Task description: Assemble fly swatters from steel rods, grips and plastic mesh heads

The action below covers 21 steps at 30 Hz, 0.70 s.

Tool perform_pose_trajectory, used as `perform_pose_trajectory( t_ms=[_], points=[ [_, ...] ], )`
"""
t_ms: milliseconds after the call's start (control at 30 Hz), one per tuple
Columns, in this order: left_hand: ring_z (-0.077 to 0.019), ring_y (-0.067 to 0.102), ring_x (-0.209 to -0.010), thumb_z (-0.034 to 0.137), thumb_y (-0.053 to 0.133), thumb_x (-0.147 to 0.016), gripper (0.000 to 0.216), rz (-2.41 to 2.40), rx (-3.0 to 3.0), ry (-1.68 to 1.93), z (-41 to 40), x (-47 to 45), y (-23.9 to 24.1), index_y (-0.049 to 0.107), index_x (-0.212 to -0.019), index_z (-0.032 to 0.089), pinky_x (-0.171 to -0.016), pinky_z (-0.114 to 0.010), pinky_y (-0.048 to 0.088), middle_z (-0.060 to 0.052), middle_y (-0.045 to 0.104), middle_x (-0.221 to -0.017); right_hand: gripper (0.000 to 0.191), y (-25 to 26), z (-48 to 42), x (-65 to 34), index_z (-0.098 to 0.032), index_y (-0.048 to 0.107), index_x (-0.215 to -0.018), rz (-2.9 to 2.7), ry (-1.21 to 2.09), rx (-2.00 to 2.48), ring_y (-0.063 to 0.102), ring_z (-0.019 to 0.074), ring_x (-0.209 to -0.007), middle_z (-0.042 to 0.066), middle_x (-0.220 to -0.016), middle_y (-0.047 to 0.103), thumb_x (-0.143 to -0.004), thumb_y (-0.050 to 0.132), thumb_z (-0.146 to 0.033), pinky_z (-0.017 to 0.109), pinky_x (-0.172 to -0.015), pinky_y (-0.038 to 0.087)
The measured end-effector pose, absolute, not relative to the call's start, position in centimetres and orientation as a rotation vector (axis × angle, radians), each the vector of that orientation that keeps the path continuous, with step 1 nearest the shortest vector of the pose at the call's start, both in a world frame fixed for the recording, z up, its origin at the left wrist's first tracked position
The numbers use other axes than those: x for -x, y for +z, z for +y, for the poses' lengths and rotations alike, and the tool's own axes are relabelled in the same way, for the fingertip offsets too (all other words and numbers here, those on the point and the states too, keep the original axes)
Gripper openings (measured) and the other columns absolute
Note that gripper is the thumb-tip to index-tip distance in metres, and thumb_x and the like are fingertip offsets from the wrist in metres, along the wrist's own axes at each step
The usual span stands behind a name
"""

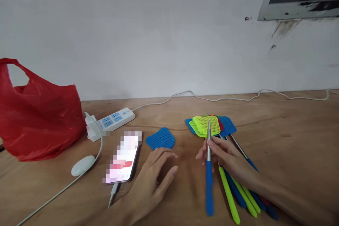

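Note:
My right hand pinches a metal rod with a blue plastic handle, holding it upright over the wooden table. Just behind it lies a pile of fly swatters with yellow-green, blue and red mesh heads, their handles fanned out under my right wrist. A loose blue mesh swatter head lies flat on the table. My left hand rests just in front of it, fingers spread and holding nothing.
A phone on a charging cable lies left of my left hand. Behind it are a white power strip and a white oval device. A red plastic bag stands at the far left. A cable runs along the wall.

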<state>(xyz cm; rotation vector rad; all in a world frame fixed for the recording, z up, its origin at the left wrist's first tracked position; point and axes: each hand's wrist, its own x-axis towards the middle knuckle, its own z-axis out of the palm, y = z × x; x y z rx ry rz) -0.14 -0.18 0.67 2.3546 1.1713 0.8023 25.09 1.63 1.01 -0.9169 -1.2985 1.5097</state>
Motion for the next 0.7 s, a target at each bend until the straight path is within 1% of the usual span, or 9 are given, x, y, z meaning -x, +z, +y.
perform_pose_trajectory(
  t_ms=[67,133,167,233,300,367,533,600,700],
  points=[
    [-0.0297,0.049,-0.130,0.035,0.047,-0.101,0.033,1.308,-2.480,0.815,0.2,0.4,0.1,0.051,-0.131,0.022,-0.108,-0.050,0.042,-0.011,0.054,-0.140,0.035,1.0,1.8,-25.2,-0.020,0.059,-0.086,-1.212,1.496,0.965,0.057,0.0104,-0.048,-0.002,-0.056,0.066,-0.095,0.056,-0.053,0.019,-0.047,0.044],
    [-0.0367,0.036,-0.142,0.040,0.050,-0.100,0.049,1.438,-2.591,0.749,0.6,0.6,-0.6,0.042,-0.142,0.017,-0.113,-0.060,0.034,-0.016,0.046,-0.149,0.035,0.8,2.1,-25.4,-0.019,0.059,-0.087,-1.187,1.468,0.997,0.043,0.0072,-0.036,-0.007,-0.042,0.055,-0.096,0.053,-0.053,0.018,-0.040,0.033],
    [-0.0390,0.035,-0.142,0.042,0.051,-0.099,0.053,1.474,-2.628,0.703,0.8,0.7,-0.8,0.041,-0.143,0.015,-0.113,-0.063,0.033,-0.018,0.046,-0.149,0.036,0.7,2.3,-25.4,-0.018,0.060,-0.089,-1.198,1.463,1.007,0.037,0.0064,-0.033,-0.008,-0.038,0.051,-0.096,0.053,-0.053,0.018,-0.038,0.028],
    [-0.0392,0.043,-0.136,0.043,0.052,-0.098,0.051,1.492,-2.662,0.622,1.0,0.7,-1.0,0.045,-0.140,0.014,-0.111,-0.065,0.035,-0.018,0.053,-0.143,0.039,0.5,2.5,-25.5,-0.016,0.062,-0.094,-1.264,1.465,1.031,0.031,0.0060,-0.030,-0.010,-0.035,0.046,-0.095,0.053,-0.055,0.019,-0.036,0.023],
    [-0.0357,0.054,-0.124,0.040,0.052,-0.098,0.043,1.480,-2.660,0.602,1.0,0.7,-0.8,0.051,-0.134,0.017,-0.106,-0.061,0.042,-0.015,0.061,-0.133,0.043,0.5,2.5,-25.6,-0.014,0.064,-0.099,-1.362,1.467,1.082,0.031,0.0062,-0.030,-0.010,-0.035,0.045,-0.094,0.054,-0.056,0.020,-0.036,0.023],
    [-0.0331,0.058,-0.117,0.037,0.053,-0.097,0.040,1.478,-2.653,0.639,1.0,0.6,-0.6,0.051,-0.132,0.019,-0.101,-0.057,0.047,-0.013,0.062,-0.130,0.047,0.7,2.4,-25.5,-0.012,0.065,-0.104,-1.430,1.464,1.147,0.033,0.0070,-0.031,-0.009,-0.037,0.047,-0.092,0.056,-0.056,0.020,-0.036,0.024],
    [-0.0384,0.042,-0.137,0.043,0.058,-0.093,0.064,1.508,-2.691,0.608,1.3,0.8,-1.1,0.038,-0.146,0.014,-0.108,-0.060,0.041,-0.019,0.044,-0.150,0.053,0.9,2.0,-25.3,-0.013,0.057,-0.120,-1.461,1.404,1.177,0.038,0.0058,-0.030,-0.006,-0.056,0.061,-0.086,0.062,-0.054,0.020,-0.032,0.025],
    [-0.0402,0.038,-0.140,0.047,0.057,-0.092,0.067,1.523,-2.675,0.553,1.4,1.0,-1.6,0.038,-0.146,0.011,-0.110,-0.062,0.039,-0.021,0.041,-0.152,0.052,0.9,2.0,-25.3,-0.014,0.055,-0.123,-1.483,1.376,1.169,0.039,0.0051,-0.029,-0.005,-0.061,0.063,-0.088,0.061,-0.051,0.019,-0.031,0.026],
    [-0.0394,0.041,-0.139,0.048,0.057,-0.092,0.062,1.526,-2.614,0.509,1.6,1.2,-1.7,0.043,-0.142,0.013,-0.109,-0.061,0.039,-0.021,0.044,-0.150,0.049,0.9,2.0,-25.4,-0.016,0.053,-0.125,-1.500,1.362,1.150,0.040,0.0049,-0.029,-0.005,-0.064,0.064,-0.089,0.059,-0.049,0.019,-0.031,0.028]
  ],
)
